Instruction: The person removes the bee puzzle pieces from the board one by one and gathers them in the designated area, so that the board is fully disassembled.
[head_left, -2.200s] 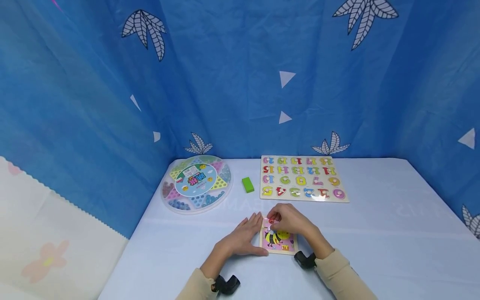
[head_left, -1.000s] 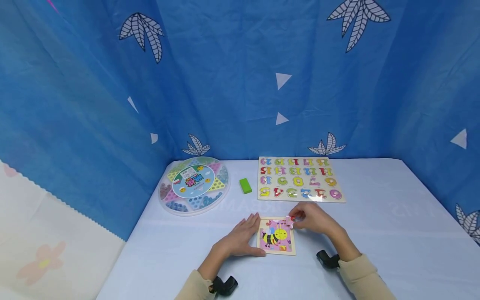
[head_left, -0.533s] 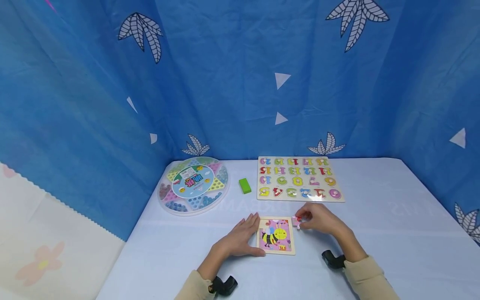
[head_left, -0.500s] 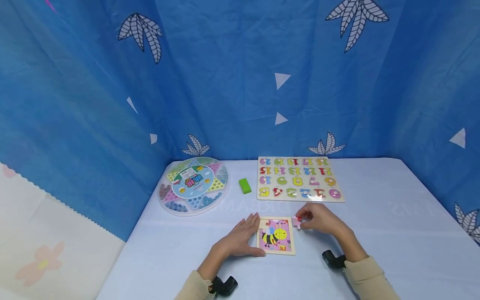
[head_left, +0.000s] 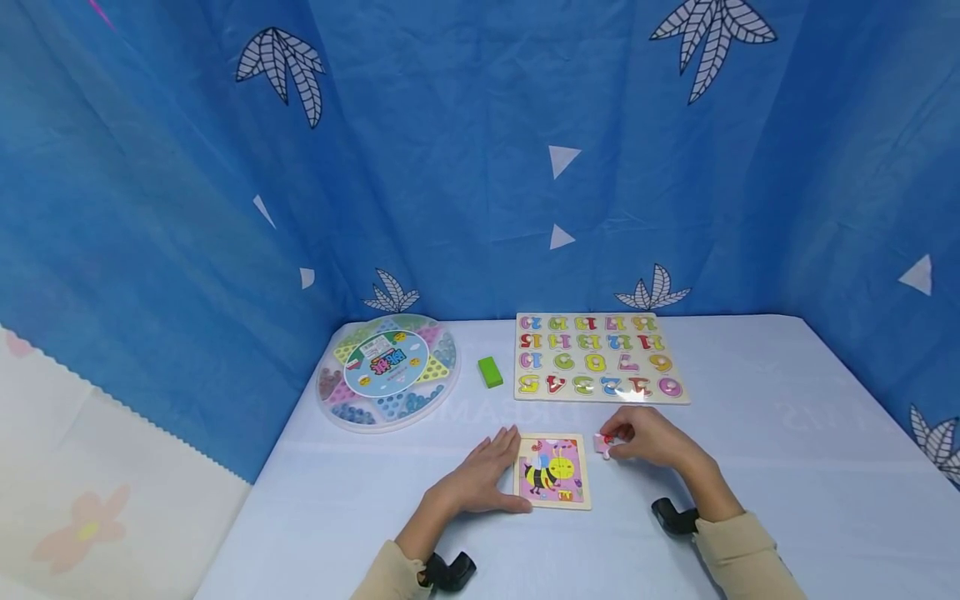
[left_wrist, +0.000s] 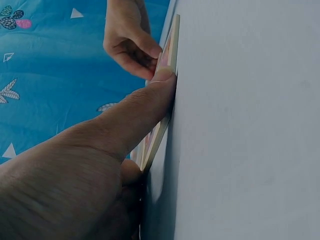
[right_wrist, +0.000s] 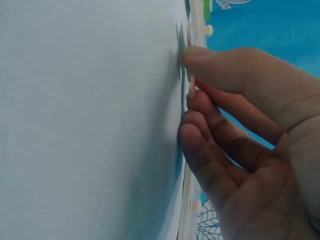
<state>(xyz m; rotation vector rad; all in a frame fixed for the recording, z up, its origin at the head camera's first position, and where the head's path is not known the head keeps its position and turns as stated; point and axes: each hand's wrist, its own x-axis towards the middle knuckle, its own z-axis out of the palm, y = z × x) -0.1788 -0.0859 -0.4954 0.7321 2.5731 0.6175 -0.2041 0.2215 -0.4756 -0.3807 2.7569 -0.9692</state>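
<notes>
A small square wooden puzzle (head_left: 551,472) with a yellow-and-black bee on pink lies flat in the head view. The left hand (head_left: 483,477) rests at its left edge, fingers straight and thumb at the near corner; the left wrist view shows the thumb (left_wrist: 135,112) against the frame. To the right of the puzzle, the right hand (head_left: 652,437) pinches a small pink-and-red puzzle piece (head_left: 602,444) between thumb and fingers, apart from the frame. In the right wrist view the piece (right_wrist: 192,87) is seen edge-on at the right hand (right_wrist: 250,125), low by the table.
Behind the hands lie a round game box (head_left: 390,372) at left, a green block (head_left: 490,372) and a wooden number board (head_left: 600,358). A white cloth (head_left: 750,467) covers the table. Blue curtains (head_left: 480,167) stand behind and beside it.
The right hand has moved from over the puzzle's upper part to its right side, carrying the pink-and-red piece out of the frame. The left hand has stayed at the puzzle's left edge.
</notes>
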